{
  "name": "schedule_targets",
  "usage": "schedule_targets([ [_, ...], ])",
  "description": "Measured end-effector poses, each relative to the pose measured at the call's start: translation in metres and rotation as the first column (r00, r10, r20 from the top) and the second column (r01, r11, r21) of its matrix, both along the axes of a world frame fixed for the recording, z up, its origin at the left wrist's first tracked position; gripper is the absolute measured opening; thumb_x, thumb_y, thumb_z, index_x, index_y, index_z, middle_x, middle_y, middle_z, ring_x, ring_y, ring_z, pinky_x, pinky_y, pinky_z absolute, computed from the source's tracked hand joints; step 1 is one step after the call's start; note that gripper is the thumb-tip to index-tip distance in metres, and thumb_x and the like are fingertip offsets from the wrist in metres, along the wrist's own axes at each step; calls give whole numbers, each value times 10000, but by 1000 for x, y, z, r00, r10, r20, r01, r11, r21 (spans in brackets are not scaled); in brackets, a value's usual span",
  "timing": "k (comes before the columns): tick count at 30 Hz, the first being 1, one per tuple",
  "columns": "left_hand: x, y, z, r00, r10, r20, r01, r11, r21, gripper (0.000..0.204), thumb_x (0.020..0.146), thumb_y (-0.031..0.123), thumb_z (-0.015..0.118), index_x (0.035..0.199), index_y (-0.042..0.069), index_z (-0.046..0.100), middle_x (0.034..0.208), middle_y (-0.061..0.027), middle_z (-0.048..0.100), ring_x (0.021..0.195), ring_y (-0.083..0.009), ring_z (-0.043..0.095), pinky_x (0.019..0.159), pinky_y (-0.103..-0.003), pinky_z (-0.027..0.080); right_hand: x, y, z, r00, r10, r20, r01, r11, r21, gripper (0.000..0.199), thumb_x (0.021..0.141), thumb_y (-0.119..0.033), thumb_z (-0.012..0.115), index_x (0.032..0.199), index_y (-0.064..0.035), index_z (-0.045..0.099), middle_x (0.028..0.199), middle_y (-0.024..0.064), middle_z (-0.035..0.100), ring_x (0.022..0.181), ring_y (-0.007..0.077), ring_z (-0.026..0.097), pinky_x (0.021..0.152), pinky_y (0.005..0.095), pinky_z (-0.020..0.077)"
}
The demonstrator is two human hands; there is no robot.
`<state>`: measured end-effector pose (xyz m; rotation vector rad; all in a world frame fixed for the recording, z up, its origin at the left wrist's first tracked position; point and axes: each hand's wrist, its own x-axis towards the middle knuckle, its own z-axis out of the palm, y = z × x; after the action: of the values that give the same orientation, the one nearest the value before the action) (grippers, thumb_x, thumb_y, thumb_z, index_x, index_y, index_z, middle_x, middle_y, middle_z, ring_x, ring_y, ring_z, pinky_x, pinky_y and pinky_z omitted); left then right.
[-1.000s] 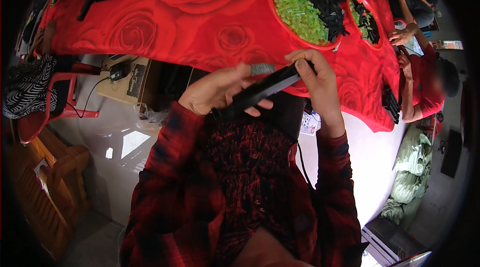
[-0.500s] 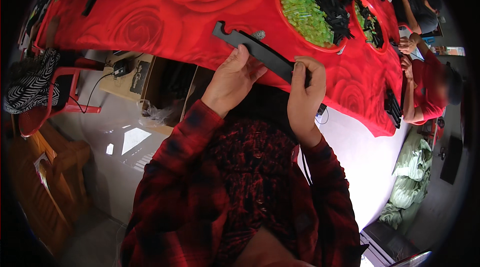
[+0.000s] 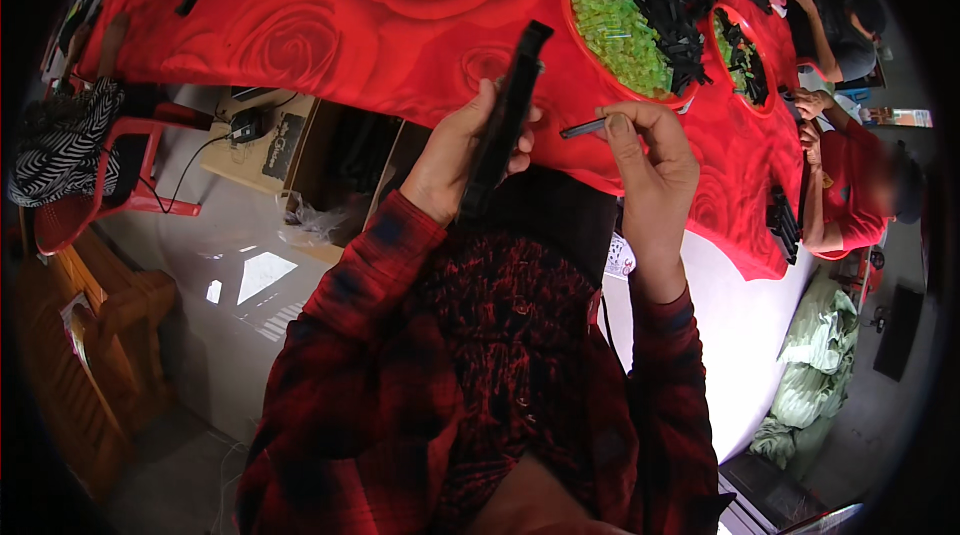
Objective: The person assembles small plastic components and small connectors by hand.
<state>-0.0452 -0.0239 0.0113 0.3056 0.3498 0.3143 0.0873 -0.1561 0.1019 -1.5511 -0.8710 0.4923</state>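
A long, flat black plastic bar [image 3: 503, 120] stands almost upright in the left hand [image 3: 462, 157], whose fingers are closed around its lower half. Just to its right, the right hand [image 3: 648, 160] pinches one short dark rod [image 3: 584, 128] between thumb and fingertips, its tip pointing at the bar. Beyond both hands, two red bowls [image 3: 690, 95] sit on the red rose-patterned worktop [image 3: 330, 25]
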Motion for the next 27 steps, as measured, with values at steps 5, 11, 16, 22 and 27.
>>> schedule_targets([
  [5,-4,-11,13,996,-66,-53,74,983,166,575,1066,518,363,1190,6,591,840,-61,623,626,-121,528,567,-254,438,8,1,13,917,67,393,-72,997,-2,44,945,-18,651,983,3,657,882,54,619,874,135,602,788,255,469],
  [11,-5,-19,17,989,-122,88,100,970,223,383,1082,330,425,1253,7,539,1077,-164,684,806,-192,676,680,-298,544,0,12,29,864,218,454,-216,975,-58,33,907,-9,673,927,12,658,804,73,620,717,148,611,665,272,469],
  [16,-4,-19,10,975,-183,125,151,961,230,303,1076,215,409,1243,-9,525,1093,-164,669,885,-221,684,758,-308,560,-10,13,27,889,253,381,-194,963,-188,30,878,-1,677,867,23,664,706,62,599,593,122,605,593,270,465],
  [22,1,-22,-6,960,-190,205,142,964,226,346,1066,208,442,1343,8,495,1230,-89,605,1061,-181,622,864,-334,531,-17,11,11,934,264,243,-192,939,-284,57,853,-26,697,813,8,673,646,45,580,536,105,588,575,269,441],
  [27,1,-27,11,992,-108,68,101,991,93,262,1075,221,467,1161,-7,565,1073,-85,639,925,-176,670,821,-325,593,-14,10,2,857,280,433,-129,930,-346,80,845,-92,713,791,-43,679,638,20,579,581,147,572,735,326,385],
])
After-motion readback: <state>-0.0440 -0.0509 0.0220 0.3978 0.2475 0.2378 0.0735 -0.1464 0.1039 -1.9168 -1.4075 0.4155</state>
